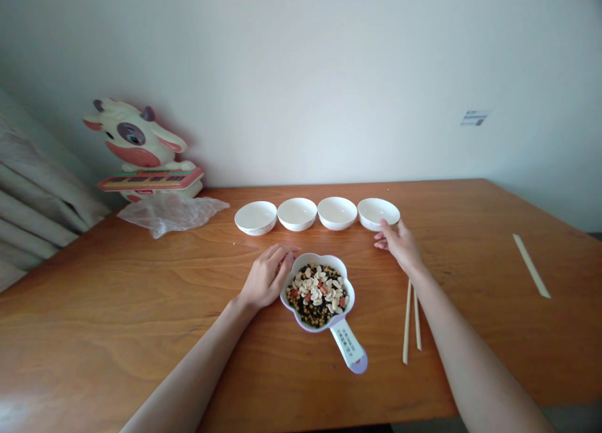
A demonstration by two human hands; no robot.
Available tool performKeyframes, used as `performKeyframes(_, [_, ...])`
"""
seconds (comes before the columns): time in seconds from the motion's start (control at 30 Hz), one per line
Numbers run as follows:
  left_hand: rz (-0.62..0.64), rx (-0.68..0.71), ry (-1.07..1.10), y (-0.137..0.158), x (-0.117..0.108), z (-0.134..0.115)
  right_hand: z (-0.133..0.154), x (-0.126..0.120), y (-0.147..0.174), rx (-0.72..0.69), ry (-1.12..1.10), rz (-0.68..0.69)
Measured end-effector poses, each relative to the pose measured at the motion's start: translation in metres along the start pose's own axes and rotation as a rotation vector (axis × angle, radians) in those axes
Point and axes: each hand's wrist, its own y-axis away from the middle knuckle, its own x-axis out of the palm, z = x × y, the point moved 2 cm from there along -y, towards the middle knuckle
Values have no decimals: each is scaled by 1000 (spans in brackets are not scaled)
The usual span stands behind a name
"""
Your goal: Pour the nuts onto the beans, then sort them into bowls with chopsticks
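Wooden table [141, 307]: right fingers [386, 229] part-curled at rightmost bowl [377, 212], grip unclear; left fingers [283, 272] loosely bent, holding nothing, beside filled scoop [320, 259], probably to steady it.

Item count: white bowls [337, 213], four; scalloped handled dish [310, 328], one; chopsticks [406, 333], two; pale flat strip [531, 266], one; cow-shaped toy keyboard [143, 150], one; clear plastic bag [172, 214], one; labels [475, 118], two; curtain [37, 195], one; table [141, 307], one; hands [267, 276], two. Dish contents [316, 293]: too numerous to count.
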Motion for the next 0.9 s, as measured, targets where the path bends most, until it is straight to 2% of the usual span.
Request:
performKeyframes(0.1, [0,-17,18,0,1,2,-5,-10,-6,-1,90,-16])
performKeyframes(0.2, [8,-64,39,0,1,5,-8,-31,-24,-15,197,-102])
performKeyframes(0.33, [37,-134,60,0,2,8,-2,-62,-73,-86,391,-207])
performKeyframes(0.47, [75,-190,96,1,3,9,2,-77,-132,-178,621,-171])
performKeyframes(0.63, [132,-225,139,0,2,9,-10,-71,-188,-271,814,-173])
performKeyframes(0.77, [172,-238,146,2,1,11,-16,-57,-218,-378,902,-226])
performKeyframes(0.9, [190,-217,128,5,1,14,-15,-44,-239,-487,959,-165])
